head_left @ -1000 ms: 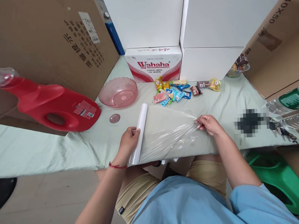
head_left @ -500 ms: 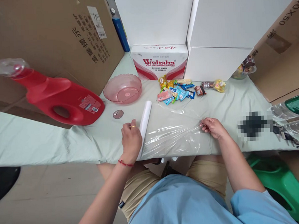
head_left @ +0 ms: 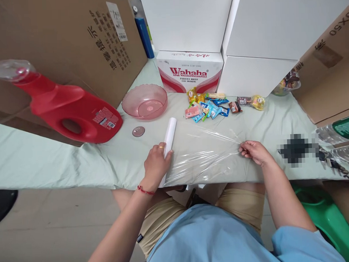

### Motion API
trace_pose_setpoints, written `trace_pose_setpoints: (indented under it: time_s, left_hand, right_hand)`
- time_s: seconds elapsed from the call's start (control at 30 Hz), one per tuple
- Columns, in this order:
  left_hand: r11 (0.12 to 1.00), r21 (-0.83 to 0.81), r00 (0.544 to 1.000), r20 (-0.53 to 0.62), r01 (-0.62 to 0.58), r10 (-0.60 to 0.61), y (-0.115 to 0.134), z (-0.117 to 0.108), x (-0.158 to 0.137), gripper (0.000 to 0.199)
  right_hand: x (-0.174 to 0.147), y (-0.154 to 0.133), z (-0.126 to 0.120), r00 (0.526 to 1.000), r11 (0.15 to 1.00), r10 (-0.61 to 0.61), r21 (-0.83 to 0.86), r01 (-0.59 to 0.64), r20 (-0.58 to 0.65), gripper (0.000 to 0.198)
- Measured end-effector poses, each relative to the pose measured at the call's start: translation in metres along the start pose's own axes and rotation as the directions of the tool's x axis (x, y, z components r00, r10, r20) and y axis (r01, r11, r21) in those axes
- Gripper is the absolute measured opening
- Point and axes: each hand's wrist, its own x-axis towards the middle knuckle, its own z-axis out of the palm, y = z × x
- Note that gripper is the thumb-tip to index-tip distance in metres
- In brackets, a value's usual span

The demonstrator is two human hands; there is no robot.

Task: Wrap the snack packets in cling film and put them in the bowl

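A white roll of plastic wrap [head_left: 170, 132] lies on the cloth, slanting away from me. My left hand [head_left: 157, 162] is closed over its middle, thumb on the right side and fingers on top. From the roll a clear sheet of plastic wrap [head_left: 204, 156] stretches to the right, wrinkled and gathered to a point. There my right hand [head_left: 254, 151] pinches its edge between thumb and fingers. Behind the sheet lie several wrapped snacks [head_left: 209, 108]. A pink transparent bowl [head_left: 145, 103] stands beyond my left hand, and a small round badge [head_left: 138, 131] lies before it.
A red jug [head_left: 76, 111] leans at the left by a large cardboard box [head_left: 59, 43]. White boxes [head_left: 188, 23] and a Wahaha carton [head_left: 189, 75] line the back. Bottles [head_left: 343, 127] and keys [head_left: 331, 161] lie at the right. The table's front edge [head_left: 79, 187] is close to me.
My left hand has shifted right and its grip has come round onto the roll. My right hand has drawn the wrap's edge slightly farther right.
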Motion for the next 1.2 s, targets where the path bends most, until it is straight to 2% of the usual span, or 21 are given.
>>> trace_pose_setpoints:
  time_s: [0.17, 0.27, 0.4, 0.5, 0.57, 0.83, 0.97, 1.07, 1.2]
  left_hand:
    - [0.988, -0.120, 0.992, -0.089, -0.095, 0.085, -0.009, 0.013, -0.001, 0.050]
    - [0.983, -0.122, 0.990, -0.054, -0.139, 0.133, -0.004, 0.016, -0.001, 0.050]
    - [0.988, -0.067, 0.991, -0.008, -0.137, 0.137, 0.003, 0.017, -0.001, 0.041]
    - [0.989, -0.080, 0.992, -0.005, -0.123, 0.123, 0.003, 0.015, -0.002, 0.039]
    - [0.990, -0.090, 0.994, 0.004, -0.111, 0.112, 0.002, 0.014, -0.002, 0.039]
    - [0.992, -0.033, 0.992, 0.026, -0.125, 0.126, 0.005, 0.010, -0.004, 0.042]
    - [0.991, 0.015, 0.989, 0.054, -0.135, 0.134, 0.008, 0.007, -0.005, 0.050]
    - [0.992, 0.028, 0.989, 0.077, -0.127, 0.124, 0.009, 0.006, -0.005, 0.048]
    - [0.991, 0.038, 0.989, 0.081, -0.129, 0.126, 0.008, 0.007, -0.005, 0.047]
  right_hand:
    - [-0.003, 0.000, -0.008, 1.000, 0.999, -0.021, -0.044, 0.020, -0.007, 0.035]
    - [-0.013, -0.002, -0.007, 0.999, 0.999, -0.029, -0.035, 0.029, 0.014, 0.044]
    - [-0.035, 0.001, 0.007, 0.996, 0.999, -0.021, -0.023, 0.023, 0.091, 0.065]
    - [-0.050, 0.006, 0.017, 0.995, 0.997, -0.035, -0.068, 0.041, 0.091, 0.082]
    - [-0.057, 0.010, 0.018, 0.996, 0.992, -0.035, -0.118, 0.044, 0.082, 0.087]
    - [-0.080, 0.022, -0.011, 1.000, 0.968, -0.006, -0.250, 0.012, 0.027, 0.064]
    - [-0.081, 0.016, -0.015, 1.000, 0.944, -0.029, -0.329, 0.028, 0.002, 0.055]
    - [-0.075, 0.012, -0.006, 0.995, 0.871, -0.091, -0.482, 0.093, 0.027, 0.048]
    - [-0.068, 0.018, 0.005, 0.988, 0.764, -0.061, -0.630, 0.138, 0.142, 0.045]
